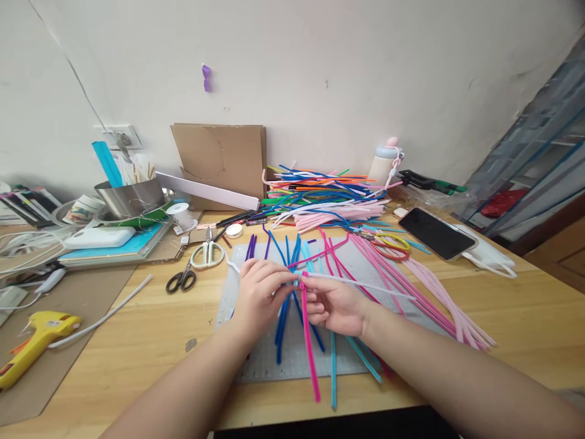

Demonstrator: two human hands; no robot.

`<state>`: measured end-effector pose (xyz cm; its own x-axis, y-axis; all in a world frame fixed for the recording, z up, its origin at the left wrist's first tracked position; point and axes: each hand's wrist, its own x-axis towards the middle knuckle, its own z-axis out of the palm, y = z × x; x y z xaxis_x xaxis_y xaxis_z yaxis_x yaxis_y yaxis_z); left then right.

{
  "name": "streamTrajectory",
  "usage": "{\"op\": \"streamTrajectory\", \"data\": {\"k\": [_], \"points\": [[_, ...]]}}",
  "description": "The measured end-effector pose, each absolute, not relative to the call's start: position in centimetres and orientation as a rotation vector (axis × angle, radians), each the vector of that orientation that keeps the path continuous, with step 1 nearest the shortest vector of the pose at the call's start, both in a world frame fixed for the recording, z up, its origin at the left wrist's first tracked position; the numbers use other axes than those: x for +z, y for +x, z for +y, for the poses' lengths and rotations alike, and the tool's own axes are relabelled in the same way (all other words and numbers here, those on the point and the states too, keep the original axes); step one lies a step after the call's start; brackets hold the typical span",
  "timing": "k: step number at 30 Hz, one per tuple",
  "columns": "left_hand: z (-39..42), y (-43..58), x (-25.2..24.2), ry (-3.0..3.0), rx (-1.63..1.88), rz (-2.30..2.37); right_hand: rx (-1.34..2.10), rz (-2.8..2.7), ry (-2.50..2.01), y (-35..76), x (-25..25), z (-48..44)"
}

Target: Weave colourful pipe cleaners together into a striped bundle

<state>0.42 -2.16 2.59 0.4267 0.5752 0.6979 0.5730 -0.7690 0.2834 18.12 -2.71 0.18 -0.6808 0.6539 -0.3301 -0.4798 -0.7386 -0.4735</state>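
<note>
Over the grey cutting mat [260, 360], both my hands meet on a white pipe cleaner [365, 284] that runs out to either side. My left hand [260, 289] pinches it close to a small light-blue wrapped bit [297, 280]. The thumb and fingers of my right hand [336, 302] close right beside this, where a magenta pipe cleaner [309, 347] crosses the white one and hangs toward me. Below the hands, dark blue pipe cleaners [282, 329] and light-blue pipe cleaners [333, 366] lie loose. My fingers partly hide the crossing.
Pink pipe cleaners [439, 292] spread at right, near a phone [436, 233]. A multicoloured pile [329, 195] sits by the wall with a bottle [382, 164]. Left are white-handled scissors [208, 255], black-handled scissors [181, 280] and a yellow glue gun [39, 341].
</note>
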Motion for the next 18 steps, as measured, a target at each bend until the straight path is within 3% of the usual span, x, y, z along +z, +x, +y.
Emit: {"op": "streamTrajectory", "data": {"k": [12, 18], "points": [[-2.6, 0.3, 2.7, 2.593, 1.311, 0.985, 2.36, -0.642, -0.701, 17.5, 1.0, -3.7], [-2.7, 0.4, 2.9, 2.531, 1.352, 1.133, 2.004, -1.147, -1.005, 16.9, 1.2, -4.4]]}}
